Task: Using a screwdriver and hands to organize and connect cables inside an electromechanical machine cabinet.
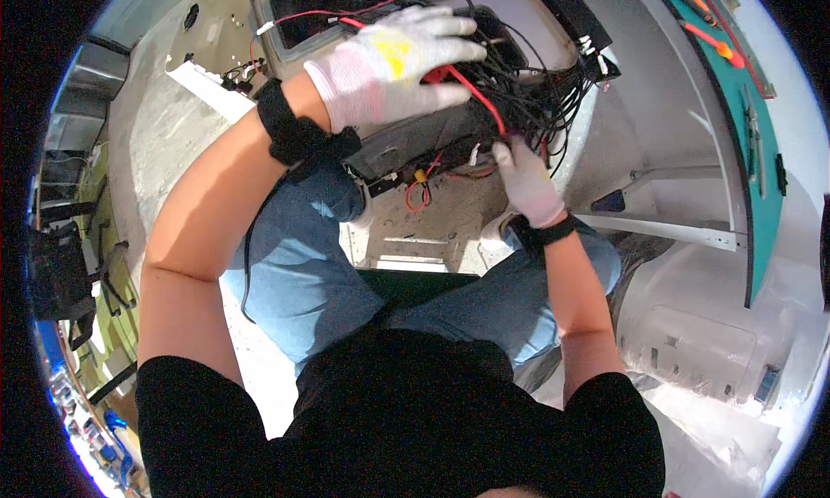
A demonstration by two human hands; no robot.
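Two gloved hands of mine are at work. My left hand (402,61) lies back-up over the cables, its grip wide, fingers spread and thumb apart; its palm is hidden, so I cannot tell how firmly it touches what is beneath. My right hand (527,178) is at the lower end of one thick red cable (486,102) — its fingertips are lost among the wires, and I cannot tell whether that grip is closed on anything. The red cable runs from under my left hand down to my right, across one tangled bundle of black cables (545,109), too many to count. Each wrist wears one black band, two in all: left band (290,122), right band (553,231).

The bundle lies on a grey housing (393,152) in front of my knees, above a pale floor (160,122). To my right stands one teal board (754,182) with two orange-handled tools (713,44) at its top — and below it, a bulky translucent plastic cover (692,316).
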